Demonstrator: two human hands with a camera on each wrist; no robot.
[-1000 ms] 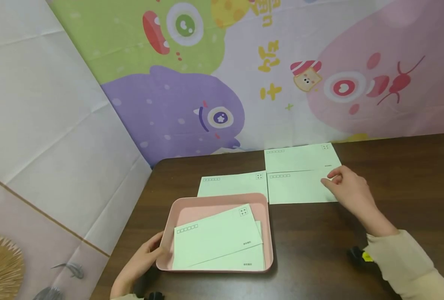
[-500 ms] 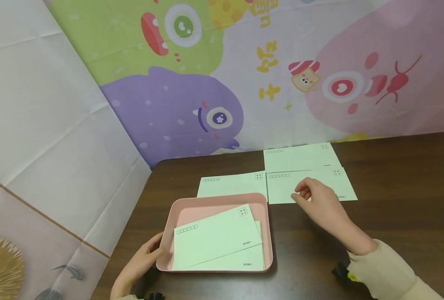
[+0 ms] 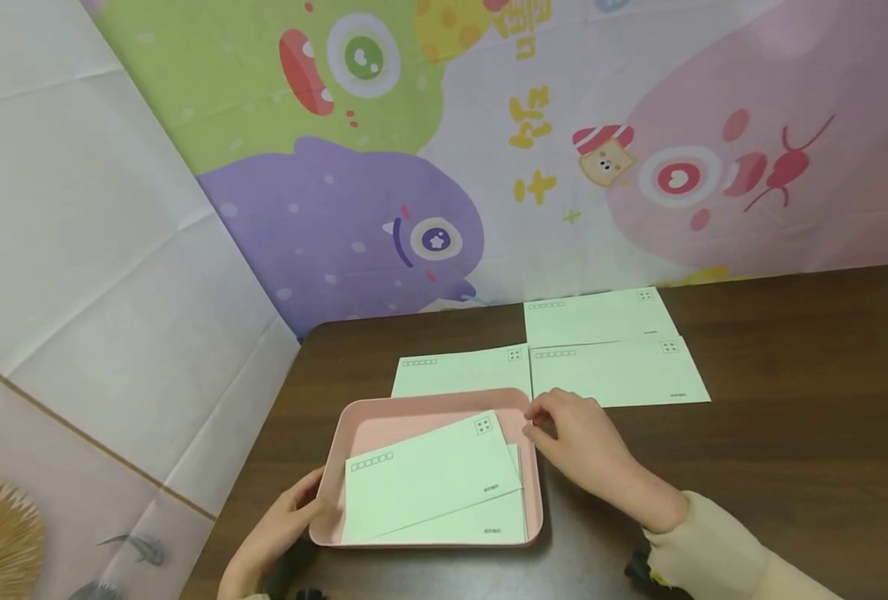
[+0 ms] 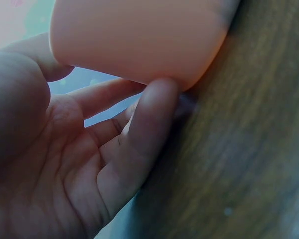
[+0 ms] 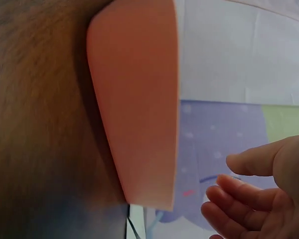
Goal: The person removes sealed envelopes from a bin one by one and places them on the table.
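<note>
My left hand [image 3: 282, 529] grips the left side of a pink tray [image 3: 436, 403]. In the left wrist view the thumb goes behind the rim and a finger touches the tray wall [image 4: 134, 40] from outside. Two pale envelopes [image 3: 428, 479] show inside the tray, the upper one lying askew over the other. My right hand [image 3: 586, 442] is above the tray's upper right corner, fingers loosely bent and holding nothing. In the right wrist view its fingers [image 5: 244, 199] stand apart from the tray's outer wall [image 5: 137, 99].
Beyond the tray, three more envelopes lie on the dark wooden table [image 3: 804, 400]: a back one [image 3: 601, 318], a right one [image 3: 616, 373] and a left one [image 3: 459, 375] partly hidden by the tray. A cartoon-printed cloth [image 3: 383, 208] hangs behind the table.
My right hand has moved left, from the right end of the right envelope to the tray's upper right corner. The left hand and tray stay in place.
</note>
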